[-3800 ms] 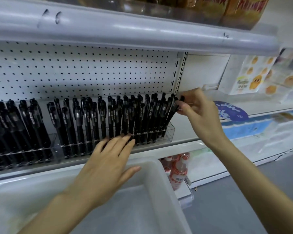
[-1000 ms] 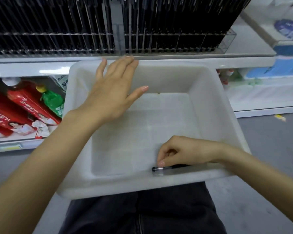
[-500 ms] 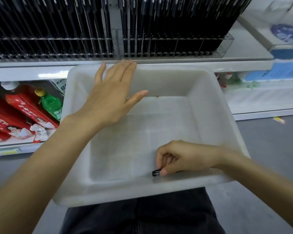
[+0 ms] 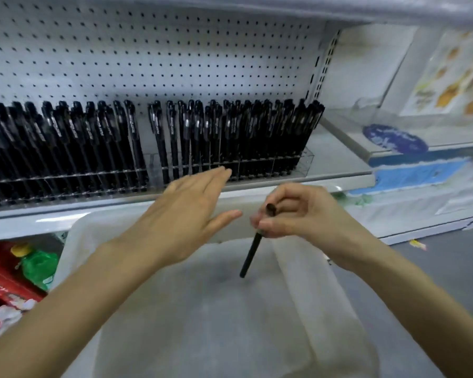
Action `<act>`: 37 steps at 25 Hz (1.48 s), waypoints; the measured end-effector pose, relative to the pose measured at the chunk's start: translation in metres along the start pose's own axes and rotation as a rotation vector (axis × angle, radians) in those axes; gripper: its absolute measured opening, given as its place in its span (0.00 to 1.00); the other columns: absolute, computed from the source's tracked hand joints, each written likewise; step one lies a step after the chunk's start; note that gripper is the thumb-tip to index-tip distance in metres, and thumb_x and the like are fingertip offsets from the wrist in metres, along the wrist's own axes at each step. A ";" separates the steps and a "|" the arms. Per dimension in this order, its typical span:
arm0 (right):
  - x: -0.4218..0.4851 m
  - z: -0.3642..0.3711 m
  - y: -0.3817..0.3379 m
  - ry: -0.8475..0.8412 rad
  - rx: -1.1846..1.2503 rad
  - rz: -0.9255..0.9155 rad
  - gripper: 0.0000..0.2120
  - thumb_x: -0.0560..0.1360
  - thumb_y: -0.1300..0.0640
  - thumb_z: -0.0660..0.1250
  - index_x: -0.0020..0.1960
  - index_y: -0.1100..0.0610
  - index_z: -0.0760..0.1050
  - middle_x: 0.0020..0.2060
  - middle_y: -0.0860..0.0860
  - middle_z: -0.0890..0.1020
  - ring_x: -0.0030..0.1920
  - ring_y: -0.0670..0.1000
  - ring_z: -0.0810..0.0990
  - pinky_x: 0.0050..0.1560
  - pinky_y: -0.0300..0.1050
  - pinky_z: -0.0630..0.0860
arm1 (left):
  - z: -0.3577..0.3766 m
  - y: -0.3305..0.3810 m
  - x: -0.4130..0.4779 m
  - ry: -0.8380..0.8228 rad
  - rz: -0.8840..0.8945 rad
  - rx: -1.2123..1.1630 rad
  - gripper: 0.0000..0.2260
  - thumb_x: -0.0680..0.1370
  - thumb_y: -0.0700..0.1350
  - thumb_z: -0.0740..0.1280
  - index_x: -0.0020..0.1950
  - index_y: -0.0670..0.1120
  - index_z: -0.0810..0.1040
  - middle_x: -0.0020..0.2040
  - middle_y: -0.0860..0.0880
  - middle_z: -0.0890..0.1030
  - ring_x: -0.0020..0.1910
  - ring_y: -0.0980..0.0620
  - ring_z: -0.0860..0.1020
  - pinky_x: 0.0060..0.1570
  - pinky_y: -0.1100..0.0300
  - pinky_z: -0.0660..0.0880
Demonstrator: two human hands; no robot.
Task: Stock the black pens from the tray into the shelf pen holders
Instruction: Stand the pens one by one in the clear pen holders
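Black pen [image 4: 250, 255]: held near its upper end by the right hand, it hangs below and in front of the pen holders, toward their right half, and touches nothing else.
Long axis: nearly upright, with the top end at the fingers and the lower tip pointing down and a little left. This is close to how the stocked pens stand.
Right hand [image 4: 298, 216]: the fingers [image 4: 273, 223] and thumb are pinched on the pen's upper part, grasping it. It is the only hand on the pen.
Left hand [image 4: 186, 214]: flat, fingers straight, grasping nothing. Its fingertips reach the lower front edge of the pen holders, but I cannot tell if they touch.
Pen holders [image 4: 257, 165]: a clear plastic row on the shelf [image 4: 339, 184], packed with black pens, with a thin gap [image 4: 152, 165] left of the middle.
Tray [image 4: 74, 241]: white plastic, below and in front of the pen holders. Its floor is blurred.
Step in hand: probably carrying this pen up to a slot.
Coming move: the holders lie up and beyond the fingers, and the gap lies up-left, past the left hand. The tip must clear the holders' front wall, then drop in with little turning.
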State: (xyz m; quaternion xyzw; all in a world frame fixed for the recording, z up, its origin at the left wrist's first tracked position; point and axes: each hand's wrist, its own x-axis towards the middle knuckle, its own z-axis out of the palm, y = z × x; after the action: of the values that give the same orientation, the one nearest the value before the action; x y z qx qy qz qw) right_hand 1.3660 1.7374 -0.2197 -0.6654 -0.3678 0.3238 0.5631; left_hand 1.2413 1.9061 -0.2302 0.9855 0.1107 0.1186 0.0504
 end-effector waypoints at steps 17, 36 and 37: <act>0.089 -0.124 -0.026 0.808 -0.519 -0.713 0.15 0.68 0.51 0.72 0.48 0.52 0.69 0.39 0.37 0.76 0.39 0.40 0.79 0.44 0.32 0.77 | 0.026 0.009 0.055 0.018 0.018 -0.009 0.44 0.66 0.72 0.30 0.77 0.52 0.45 0.77 0.55 0.48 0.75 0.58 0.47 0.68 0.61 0.38; 0.107 -0.124 -0.003 0.721 -0.556 -0.610 0.06 0.73 0.58 0.70 0.45 0.50 0.74 0.38 0.34 0.78 0.40 0.36 0.80 0.44 0.30 0.76 | 0.040 0.003 0.057 0.121 0.026 0.222 0.29 0.77 0.63 0.49 0.63 0.46 0.76 0.60 0.51 0.79 0.57 0.54 0.78 0.54 0.54 0.74; 0.108 -0.123 -0.004 0.715 -0.559 -0.605 0.06 0.73 0.58 0.70 0.45 0.50 0.74 0.38 0.35 0.79 0.39 0.36 0.80 0.44 0.30 0.76 | 0.040 0.002 0.057 0.121 0.029 0.223 0.29 0.77 0.63 0.49 0.63 0.46 0.76 0.60 0.51 0.79 0.57 0.53 0.78 0.55 0.54 0.74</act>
State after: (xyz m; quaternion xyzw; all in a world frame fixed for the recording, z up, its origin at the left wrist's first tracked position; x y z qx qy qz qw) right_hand 1.5256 1.7670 -0.1981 -0.7230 -0.4006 -0.2089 0.5226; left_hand 1.3058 1.9141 -0.2561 0.9776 0.1115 0.1654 -0.0679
